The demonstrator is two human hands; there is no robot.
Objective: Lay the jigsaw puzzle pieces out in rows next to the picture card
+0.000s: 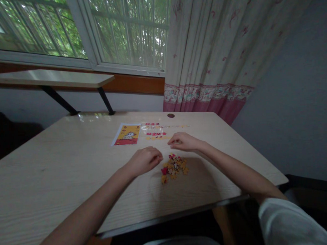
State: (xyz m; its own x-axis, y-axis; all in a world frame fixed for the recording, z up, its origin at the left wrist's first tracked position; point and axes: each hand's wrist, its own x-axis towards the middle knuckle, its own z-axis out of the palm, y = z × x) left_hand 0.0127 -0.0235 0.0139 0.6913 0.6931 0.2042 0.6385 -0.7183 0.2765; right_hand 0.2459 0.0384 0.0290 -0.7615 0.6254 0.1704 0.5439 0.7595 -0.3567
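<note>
A loose pile of jigsaw puzzle pieces [175, 166], yellow, red and white, lies on the table in front of me. Just left of the pile, my left hand [145, 161] is closed with its fingers curled toward the thumb; whatever it holds, if anything, is hidden. My right hand [185, 141] hovers beyond the pile, thumb and fingers drawn into a pinch, and I cannot make out anything between them. Past the hands, red pieces [155, 134] and yellow pieces [154, 138] form rows. A picture sheet [127, 134] with a white cartoon animal lies left of these rows.
The pale wooden table [74, 172] has its front edge close to my body. A raised shelf [54, 79] on black supports stands at the back left. Behind the table are a barred window [128, 30] and a patterned curtain [204, 53]. A round dark cable hole [171, 115] sits near the back edge.
</note>
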